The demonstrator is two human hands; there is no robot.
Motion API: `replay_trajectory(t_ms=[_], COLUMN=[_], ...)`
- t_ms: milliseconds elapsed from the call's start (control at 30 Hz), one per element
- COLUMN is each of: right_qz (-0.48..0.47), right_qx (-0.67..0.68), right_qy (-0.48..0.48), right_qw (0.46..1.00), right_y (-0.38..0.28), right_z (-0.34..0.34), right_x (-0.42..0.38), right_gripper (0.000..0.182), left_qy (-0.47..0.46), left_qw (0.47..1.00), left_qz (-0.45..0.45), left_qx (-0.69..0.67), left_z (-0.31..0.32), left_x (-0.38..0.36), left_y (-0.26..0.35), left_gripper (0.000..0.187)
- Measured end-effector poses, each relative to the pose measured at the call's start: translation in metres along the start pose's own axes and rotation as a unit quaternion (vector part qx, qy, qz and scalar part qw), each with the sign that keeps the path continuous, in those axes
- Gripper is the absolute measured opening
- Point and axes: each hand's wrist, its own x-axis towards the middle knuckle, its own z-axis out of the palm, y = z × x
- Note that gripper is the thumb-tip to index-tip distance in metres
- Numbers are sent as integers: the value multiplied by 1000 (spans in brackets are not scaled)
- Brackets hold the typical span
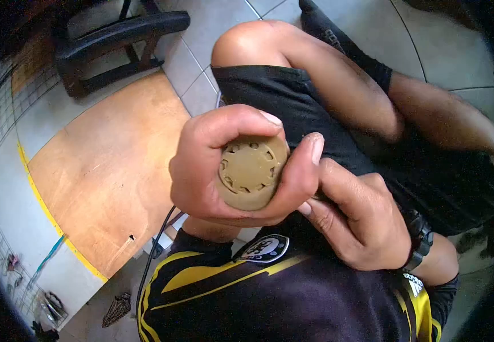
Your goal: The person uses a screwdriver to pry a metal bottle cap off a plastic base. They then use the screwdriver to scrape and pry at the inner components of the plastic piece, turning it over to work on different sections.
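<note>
My left hand (224, 165) wraps round a round olive-brown piece (248, 171) that looks like clay. Its flat face is turned up to me, with a ring of small notches set in from the edge. The thumb and a curled finger of this hand close around its rim. Close against it on the right is my right hand (361, 219), with a black watch (419, 239) on its wrist. The thumb and fingers of that hand are pinched together beside the left thumb. What sits between them, if anything, is hidden.
A worn wooden board (104, 171) with a yellow edge strip (42, 196) lies on the left over a pale surface. A black chair-like frame (121, 37) stands at the upper left. My crossed legs (338, 80) rest on grey floor tiles (446, 45). A black cable (150, 262) hangs beside me.
</note>
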Motion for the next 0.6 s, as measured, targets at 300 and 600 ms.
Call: replay_trajectory(t_ms=[300, 600], right_qz=[-73, -81], right_qx=[27, 72], right_qy=[167, 50], right_qw=[983, 993], right_y=[12, 5], right_z=[46, 19], right_x=[3, 1], right_gripper=[23, 24], left_qy=[36, -66], left_qw=[998, 995], left_qz=[45, -1], left_qx=[19, -76], left_z=[-5, -18], left_x=[0, 11], left_y=[-5, 1], left_gripper=[39, 50])
